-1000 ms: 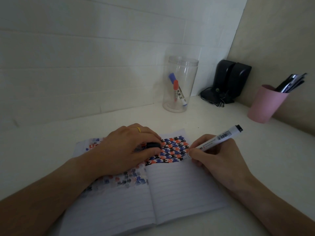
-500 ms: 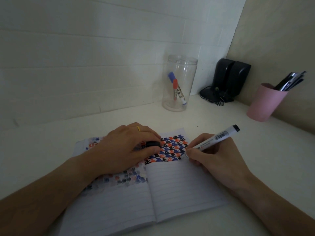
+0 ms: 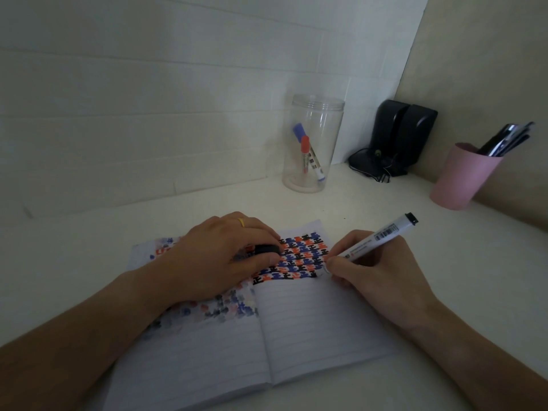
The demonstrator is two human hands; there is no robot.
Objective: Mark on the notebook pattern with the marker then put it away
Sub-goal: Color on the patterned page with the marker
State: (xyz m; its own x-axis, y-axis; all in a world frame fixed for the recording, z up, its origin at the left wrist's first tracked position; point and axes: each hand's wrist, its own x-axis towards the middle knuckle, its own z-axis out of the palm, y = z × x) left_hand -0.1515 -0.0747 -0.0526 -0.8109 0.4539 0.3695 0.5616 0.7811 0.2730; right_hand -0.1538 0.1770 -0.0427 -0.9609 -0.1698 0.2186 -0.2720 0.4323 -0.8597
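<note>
An open lined notebook (image 3: 311, 330) lies on the white desk. A black, blue and orange pattern (image 3: 299, 256) fills the top of its right page. My right hand (image 3: 367, 268) grips a white marker (image 3: 376, 238) with its tip down at the pattern's lower right corner, black end up to the right. My left hand (image 3: 219, 256) presses on the left page and pinches the marker's black cap (image 3: 267, 250) between thumb and fingers. Faded marks show through on the left page below that hand.
A clear plastic jar (image 3: 314, 143) at the back holds a blue marker and a red marker. Black speakers (image 3: 400, 137) sit in the corner. A pink cup (image 3: 462, 176) with pens stands at the right by the beige wall.
My right hand has shifted the marker tip down to the pattern's lower right corner, where a new black mark appears. My left hand has stayed put.
</note>
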